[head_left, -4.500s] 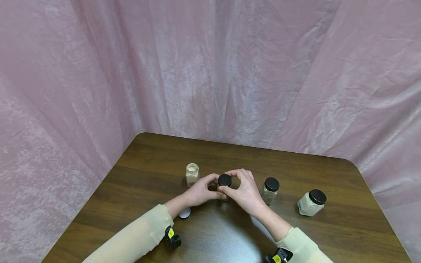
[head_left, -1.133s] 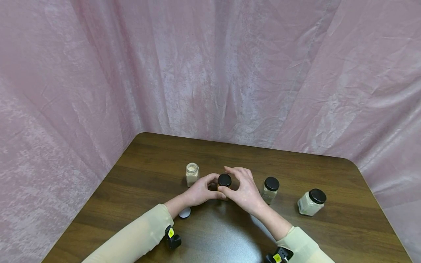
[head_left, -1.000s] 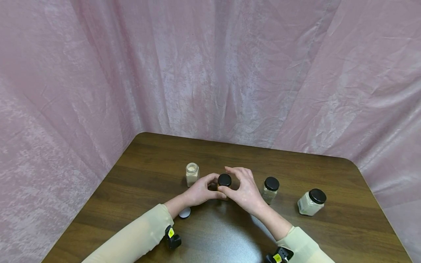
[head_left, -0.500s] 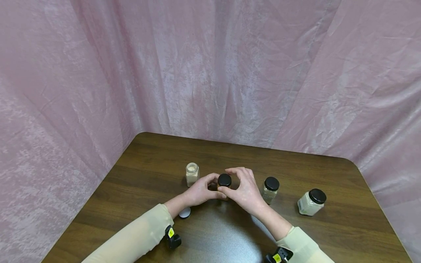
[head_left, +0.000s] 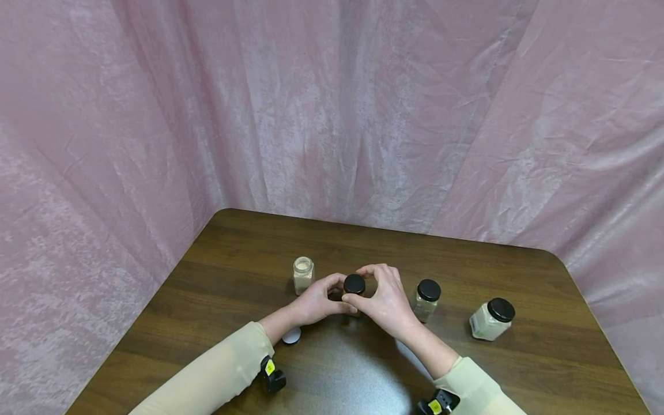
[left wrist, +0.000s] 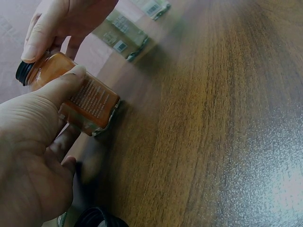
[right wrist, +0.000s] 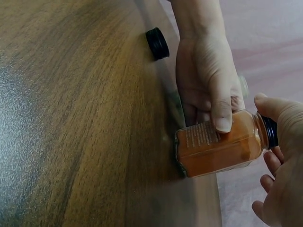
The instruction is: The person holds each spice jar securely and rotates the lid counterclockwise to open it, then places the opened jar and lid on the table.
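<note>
A glass spice jar [right wrist: 213,151] of orange-red powder stands upright on the table between both hands, its black lid [head_left: 354,283] on top. My left hand [head_left: 315,302] grips the jar's body; its thumb lies across the printed side in the left wrist view. Around the lid from the right come the thumb and fingers of my right hand [head_left: 386,302], with the thumb at the near side of the rim. Behind the left hand stands a lidless jar [head_left: 303,276] of pale powder. A loose lid [head_left: 291,335] lies upturned beside the left wrist.
To the right of the hands stands a black-lidded jar [head_left: 426,301] of pale-green contents. Farther right is another black-lidded jar [head_left: 490,320] with whitish contents. The brown wooden table [head_left: 544,369] meets a pink curtain [head_left: 332,115] along its back edge.
My right fingers and thumb have shifted slightly around the black lid, the thumb reaching a little farther left. The left hand, the jar and the other things have stayed in place.
</note>
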The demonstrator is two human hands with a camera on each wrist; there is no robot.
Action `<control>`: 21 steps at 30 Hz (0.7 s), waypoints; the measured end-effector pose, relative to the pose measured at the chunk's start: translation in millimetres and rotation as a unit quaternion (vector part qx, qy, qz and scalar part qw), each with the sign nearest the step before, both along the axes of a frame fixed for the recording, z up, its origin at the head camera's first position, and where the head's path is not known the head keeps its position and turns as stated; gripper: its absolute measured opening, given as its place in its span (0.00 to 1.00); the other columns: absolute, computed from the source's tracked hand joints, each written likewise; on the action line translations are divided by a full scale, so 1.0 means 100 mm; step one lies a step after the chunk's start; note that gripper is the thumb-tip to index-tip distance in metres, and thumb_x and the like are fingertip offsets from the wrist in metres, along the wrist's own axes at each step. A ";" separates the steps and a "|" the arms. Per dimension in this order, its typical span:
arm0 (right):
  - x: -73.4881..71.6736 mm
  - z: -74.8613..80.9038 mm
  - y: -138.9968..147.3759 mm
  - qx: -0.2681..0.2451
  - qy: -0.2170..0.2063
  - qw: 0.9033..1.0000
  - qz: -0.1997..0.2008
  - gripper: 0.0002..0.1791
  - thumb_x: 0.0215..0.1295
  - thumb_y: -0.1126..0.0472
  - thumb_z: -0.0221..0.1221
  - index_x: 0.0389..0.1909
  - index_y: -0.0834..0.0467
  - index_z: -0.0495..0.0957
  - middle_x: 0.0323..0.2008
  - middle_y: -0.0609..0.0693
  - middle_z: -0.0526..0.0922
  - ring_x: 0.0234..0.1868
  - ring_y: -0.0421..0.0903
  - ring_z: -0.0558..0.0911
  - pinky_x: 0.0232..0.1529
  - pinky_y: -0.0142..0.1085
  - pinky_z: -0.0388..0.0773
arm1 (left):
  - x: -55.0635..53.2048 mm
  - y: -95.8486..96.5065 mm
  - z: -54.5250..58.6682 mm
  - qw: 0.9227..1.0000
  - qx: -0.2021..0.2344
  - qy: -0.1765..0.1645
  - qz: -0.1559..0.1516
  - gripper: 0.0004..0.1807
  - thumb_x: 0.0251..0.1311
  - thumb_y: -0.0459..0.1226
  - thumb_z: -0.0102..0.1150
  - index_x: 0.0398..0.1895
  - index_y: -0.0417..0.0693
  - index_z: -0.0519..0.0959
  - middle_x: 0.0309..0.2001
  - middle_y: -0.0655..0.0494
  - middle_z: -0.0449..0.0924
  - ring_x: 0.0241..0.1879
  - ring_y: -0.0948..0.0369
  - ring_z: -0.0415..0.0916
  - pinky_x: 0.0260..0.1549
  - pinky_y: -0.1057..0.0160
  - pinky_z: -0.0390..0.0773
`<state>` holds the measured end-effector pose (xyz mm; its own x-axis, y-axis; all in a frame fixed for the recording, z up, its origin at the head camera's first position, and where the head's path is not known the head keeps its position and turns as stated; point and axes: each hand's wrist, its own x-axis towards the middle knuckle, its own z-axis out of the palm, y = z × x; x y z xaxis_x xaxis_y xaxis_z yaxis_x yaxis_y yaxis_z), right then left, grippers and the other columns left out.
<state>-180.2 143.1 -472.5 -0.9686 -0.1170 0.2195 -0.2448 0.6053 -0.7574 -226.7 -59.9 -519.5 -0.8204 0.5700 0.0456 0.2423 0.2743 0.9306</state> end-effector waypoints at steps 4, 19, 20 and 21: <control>0.00 0.00 -0.01 -0.002 0.001 1.000 -0.005 0.28 0.50 0.45 0.78 0.49 0.48 0.80 0.48 0.43 0.77 0.59 0.47 0.67 0.58 0.48 0.65 | 0.00 0.00 0.00 1.000 0.000 -0.002 -0.001 0.23 0.56 0.43 0.78 0.53 0.58 0.79 0.50 0.64 0.82 0.54 0.63 0.79 0.58 0.52 0.73; 0.00 0.00 -0.01 -0.003 0.001 1.000 0.001 0.24 0.53 0.47 0.77 0.48 0.48 0.81 0.47 0.43 0.78 0.60 0.48 0.67 0.60 0.49 0.66 | -0.01 0.01 0.00 1.000 0.006 -0.005 -0.001 0.22 0.55 0.42 0.78 0.52 0.57 0.79 0.47 0.64 0.84 0.52 0.63 0.80 0.58 0.52 0.73; 0.01 0.00 -0.01 -0.004 0.001 1.000 0.001 0.24 0.53 0.47 0.77 0.49 0.48 0.81 0.47 0.43 0.78 0.60 0.47 0.67 0.59 0.49 0.66 | -0.01 0.01 0.00 1.000 0.007 -0.004 -0.001 0.22 0.55 0.42 0.78 0.52 0.57 0.79 0.47 0.63 0.84 0.52 0.63 0.80 0.58 0.52 0.73; 0.01 0.00 -0.01 -0.004 0.002 1.000 0.001 0.24 0.53 0.47 0.77 0.49 0.48 0.81 0.47 0.43 0.78 0.60 0.47 0.67 0.59 0.48 0.66 | -0.01 0.01 0.00 1.000 0.007 -0.004 -0.001 0.22 0.55 0.42 0.78 0.51 0.57 0.79 0.47 0.63 0.84 0.52 0.63 0.80 0.58 0.52 0.73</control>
<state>-179.5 142.3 -472.3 -0.9673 -0.1178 0.2246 -0.2496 0.5985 -0.7612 -227.5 -58.4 -519.4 -0.8198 0.5708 0.0462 0.2350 0.2617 0.9361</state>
